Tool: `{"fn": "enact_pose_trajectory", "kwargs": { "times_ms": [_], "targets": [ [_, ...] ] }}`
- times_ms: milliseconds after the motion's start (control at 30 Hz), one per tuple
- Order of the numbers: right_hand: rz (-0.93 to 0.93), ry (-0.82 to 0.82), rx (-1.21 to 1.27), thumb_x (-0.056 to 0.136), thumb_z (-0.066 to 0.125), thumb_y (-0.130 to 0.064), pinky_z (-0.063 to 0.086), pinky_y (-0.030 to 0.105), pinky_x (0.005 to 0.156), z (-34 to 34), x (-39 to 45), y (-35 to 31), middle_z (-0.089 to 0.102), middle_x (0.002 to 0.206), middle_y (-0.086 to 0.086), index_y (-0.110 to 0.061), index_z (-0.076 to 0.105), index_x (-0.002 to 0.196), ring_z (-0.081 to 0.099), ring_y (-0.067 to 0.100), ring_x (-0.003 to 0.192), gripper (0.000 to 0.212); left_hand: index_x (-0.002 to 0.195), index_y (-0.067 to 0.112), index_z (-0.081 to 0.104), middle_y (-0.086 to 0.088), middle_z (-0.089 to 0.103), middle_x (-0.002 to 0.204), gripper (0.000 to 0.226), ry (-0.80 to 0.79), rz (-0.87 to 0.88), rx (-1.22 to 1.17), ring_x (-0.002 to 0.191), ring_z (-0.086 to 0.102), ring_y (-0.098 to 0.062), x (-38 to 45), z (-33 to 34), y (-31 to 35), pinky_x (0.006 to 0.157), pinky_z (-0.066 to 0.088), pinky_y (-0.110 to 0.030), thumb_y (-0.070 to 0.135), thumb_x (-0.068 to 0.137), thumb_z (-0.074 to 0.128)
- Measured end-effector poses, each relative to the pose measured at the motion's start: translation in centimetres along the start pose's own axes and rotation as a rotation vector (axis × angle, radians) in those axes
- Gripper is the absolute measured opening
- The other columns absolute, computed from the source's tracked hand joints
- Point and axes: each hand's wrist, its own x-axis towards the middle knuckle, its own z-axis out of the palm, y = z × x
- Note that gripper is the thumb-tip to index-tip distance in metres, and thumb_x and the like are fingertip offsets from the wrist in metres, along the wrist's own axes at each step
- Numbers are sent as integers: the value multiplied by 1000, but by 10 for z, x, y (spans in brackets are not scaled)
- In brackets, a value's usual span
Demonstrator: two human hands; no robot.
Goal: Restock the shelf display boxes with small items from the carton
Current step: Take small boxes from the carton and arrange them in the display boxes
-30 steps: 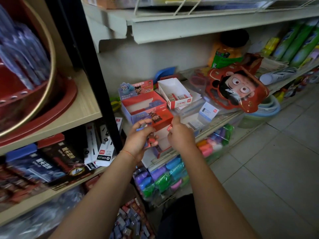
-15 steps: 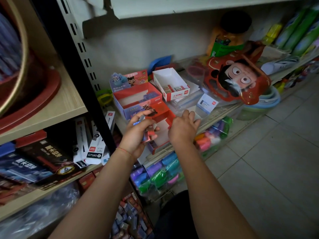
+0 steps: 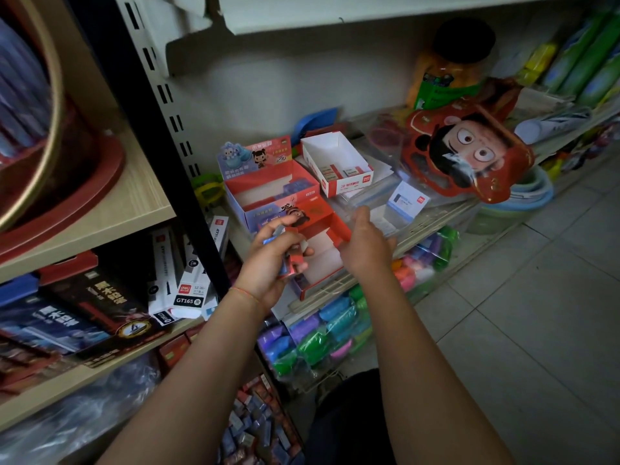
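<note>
My left hand (image 3: pixel 268 266) pinches small eraser packs (image 3: pixel 291 261) just short of the red display box (image 3: pixel 322 243) at the wire shelf's front edge (image 3: pixel 355 280); my right hand (image 3: pixel 364 245), fingers spread, touches that box's right wall.

Three display boxes sit on the wire shelf (image 3: pixel 426 226) — the front box (image 3: pixel 322 260) nearest, the cartoon-backed box (image 3: pixel 265 182) behind at eleven o'clock, the white box (image 3: pixel 339 162) at one o'clock.
</note>
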Motion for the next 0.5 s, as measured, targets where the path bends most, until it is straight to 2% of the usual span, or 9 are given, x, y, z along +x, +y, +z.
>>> {"fn": "enact_pose_trajectory", "kwargs": {
  "times_ms": [100,167,333,400,467,500],
  "targets": [
    [0,-67,9,86,67,-26,32,44,101,-9,4,7,70,98,5,-17,47,112,62,31,105,34,111,20,59,-11,61,79,28,0,4,-1,71,66,-22,-1,-1,0,47,47,-22,1,93,52],
    [-11,-73,-29,87,67,-25,30,44,103,-10,4,7,69,98,5,-18,50,109,61,31,106,29,110,21,60,-11,61,80,27,-1,3,0,72,66,-23,1,0,0,48,47,-22,1,92,53],
    [-2,-52,-64,82,71,-21,32,46,102,-11,0,2,59,114,10,-18,47,120,52,32,114,44,110,22,59,-11,62,83,27,8,-14,12,73,66,-23,2,3,0,49,48,-22,2,92,54],
    [-59,4,16,82,70,-18,33,46,98,-18,-2,1,52,115,8,-21,48,118,48,30,114,42,114,20,59,-12,62,83,28,-18,-38,-19,74,67,-24,1,2,3,48,48,-21,3,93,54],
    [-179,96,186,84,64,-12,41,40,92,-30,-6,-4,52,105,1,-21,58,107,52,23,103,25,125,19,56,-12,65,83,35,-87,-92,-81,76,68,-24,0,1,5,47,47,-21,4,93,53],
    [-232,92,317,86,61,-10,45,35,84,-35,-8,-7,56,101,-1,-20,64,101,56,17,94,18,129,20,53,-12,66,85,41,-130,-129,-126,76,68,-24,-2,1,7,45,46,-20,4,91,53]
  ]
}}
